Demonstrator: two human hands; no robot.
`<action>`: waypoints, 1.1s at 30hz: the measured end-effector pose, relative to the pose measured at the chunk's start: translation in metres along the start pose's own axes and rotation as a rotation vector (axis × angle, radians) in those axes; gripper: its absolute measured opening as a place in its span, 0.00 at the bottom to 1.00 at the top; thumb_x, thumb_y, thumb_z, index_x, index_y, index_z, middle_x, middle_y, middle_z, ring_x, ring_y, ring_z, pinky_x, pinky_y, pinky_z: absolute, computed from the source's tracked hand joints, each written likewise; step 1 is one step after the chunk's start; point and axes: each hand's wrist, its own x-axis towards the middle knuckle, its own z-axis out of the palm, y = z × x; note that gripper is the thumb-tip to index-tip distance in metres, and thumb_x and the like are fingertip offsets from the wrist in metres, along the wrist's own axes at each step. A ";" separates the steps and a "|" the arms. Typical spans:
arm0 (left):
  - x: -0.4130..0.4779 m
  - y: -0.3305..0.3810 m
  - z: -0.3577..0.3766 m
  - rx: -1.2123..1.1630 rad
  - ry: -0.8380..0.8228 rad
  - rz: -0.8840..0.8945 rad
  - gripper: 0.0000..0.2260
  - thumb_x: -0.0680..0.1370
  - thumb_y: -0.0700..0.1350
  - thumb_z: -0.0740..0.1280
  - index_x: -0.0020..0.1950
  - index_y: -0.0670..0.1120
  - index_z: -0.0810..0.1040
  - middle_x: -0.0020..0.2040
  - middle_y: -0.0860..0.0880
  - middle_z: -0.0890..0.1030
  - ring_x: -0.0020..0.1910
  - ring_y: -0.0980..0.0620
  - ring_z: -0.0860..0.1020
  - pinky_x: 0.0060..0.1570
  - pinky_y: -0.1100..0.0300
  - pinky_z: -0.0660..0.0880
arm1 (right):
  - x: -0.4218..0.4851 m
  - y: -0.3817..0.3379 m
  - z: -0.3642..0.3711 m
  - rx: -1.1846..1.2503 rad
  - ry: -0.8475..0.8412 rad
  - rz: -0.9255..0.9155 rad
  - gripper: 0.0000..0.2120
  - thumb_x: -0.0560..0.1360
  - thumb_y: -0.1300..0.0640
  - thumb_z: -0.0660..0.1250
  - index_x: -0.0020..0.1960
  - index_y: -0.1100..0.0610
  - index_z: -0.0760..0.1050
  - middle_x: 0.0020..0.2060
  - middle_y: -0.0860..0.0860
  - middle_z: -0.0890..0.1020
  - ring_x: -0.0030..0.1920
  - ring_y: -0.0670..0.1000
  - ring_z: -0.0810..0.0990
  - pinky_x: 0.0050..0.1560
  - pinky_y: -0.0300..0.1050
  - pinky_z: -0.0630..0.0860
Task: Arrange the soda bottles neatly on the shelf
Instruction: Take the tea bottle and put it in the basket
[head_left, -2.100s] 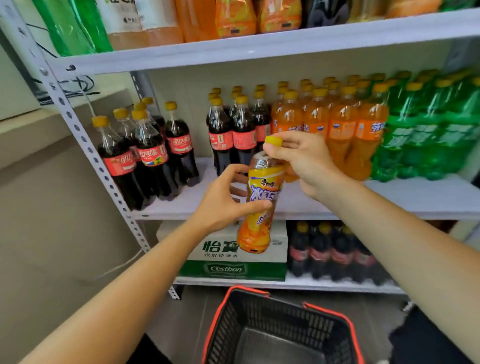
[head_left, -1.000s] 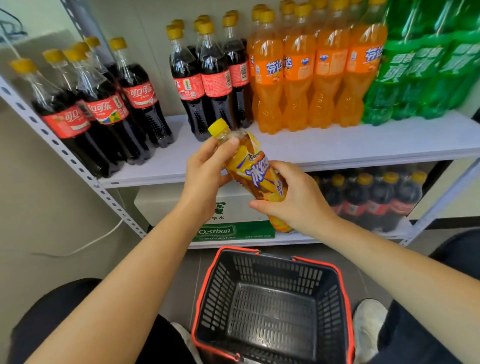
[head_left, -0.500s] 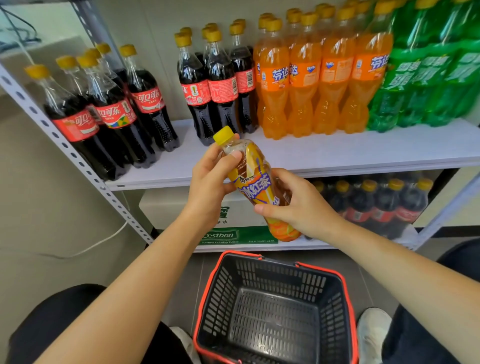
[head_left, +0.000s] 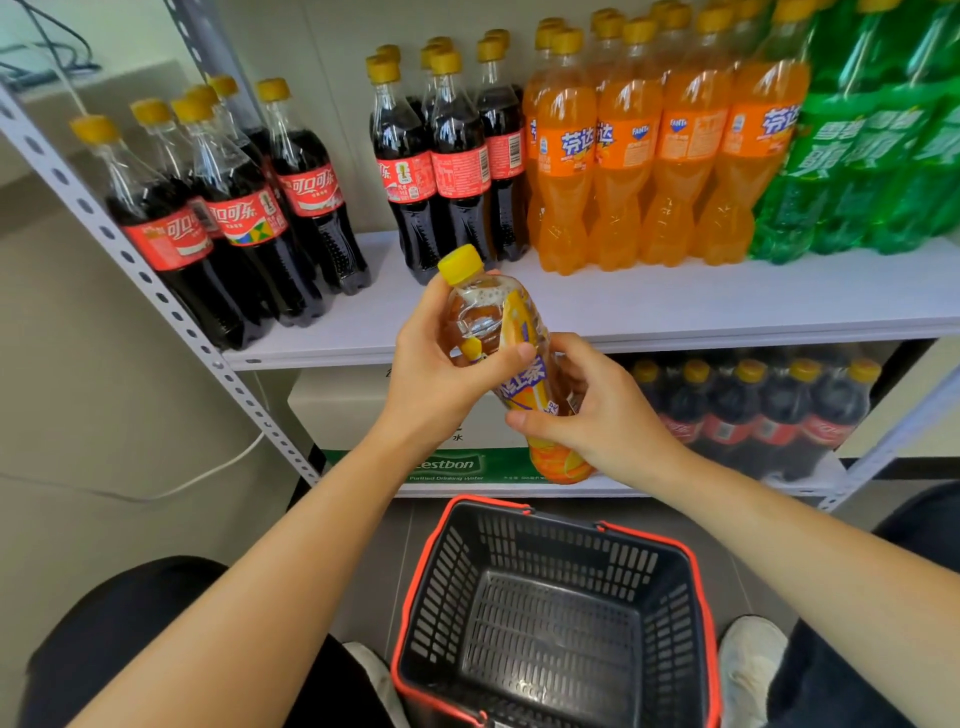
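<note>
Both hands on one bottle: orange iced-tea bottle, yellow cap, tilted with the cap up and to the left, held in the air in front of the front edge of the middle shelf, not touching it. Left hand grips the upper half, fingers curled behind, thumb across the label. Right hand grips the lower half from the right side, thumb on the front of the label; the bottom of the bottle sticks out below it. On the shelf, left end: a loose group of cola bottles, unevenly spaced, close to the front edge. Centre, towards the back edge: a tighter cola cluster. Touching it on the right, orange soda bottles in rows, then green soda bottles at the right end. The front strip of the shelf before the centre and right groups is bare. Lower shelf: a white and green water carton behind the hands, and a row of colas to its right, possibly shrink-wrapped, too dim to say. On the floor below the hands, a black basket with a red rim, nothing in it. White shoe just beside its right wall.
</note>
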 end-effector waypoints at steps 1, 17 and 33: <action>0.000 0.001 0.000 -0.012 0.000 -0.005 0.34 0.70 0.40 0.78 0.73 0.49 0.70 0.60 0.49 0.82 0.58 0.48 0.83 0.58 0.50 0.81 | 0.001 0.001 0.000 0.029 -0.008 0.002 0.32 0.63 0.39 0.78 0.64 0.43 0.73 0.54 0.44 0.84 0.55 0.46 0.84 0.57 0.53 0.81; 0.002 0.000 -0.009 -0.132 -0.030 -0.133 0.20 0.80 0.44 0.66 0.73 0.49 0.75 0.59 0.53 0.85 0.56 0.53 0.83 0.45 0.57 0.81 | 0.010 -0.015 -0.006 0.382 -0.104 0.435 0.34 0.70 0.24 0.56 0.59 0.46 0.82 0.56 0.52 0.85 0.61 0.58 0.81 0.68 0.63 0.72; -0.001 -0.001 -0.006 -0.162 -0.088 -0.071 0.20 0.81 0.41 0.65 0.73 0.47 0.72 0.65 0.45 0.81 0.62 0.44 0.81 0.54 0.50 0.82 | 0.004 -0.030 -0.013 0.382 -0.068 0.248 0.22 0.67 0.42 0.75 0.54 0.56 0.82 0.46 0.51 0.88 0.44 0.47 0.87 0.39 0.35 0.79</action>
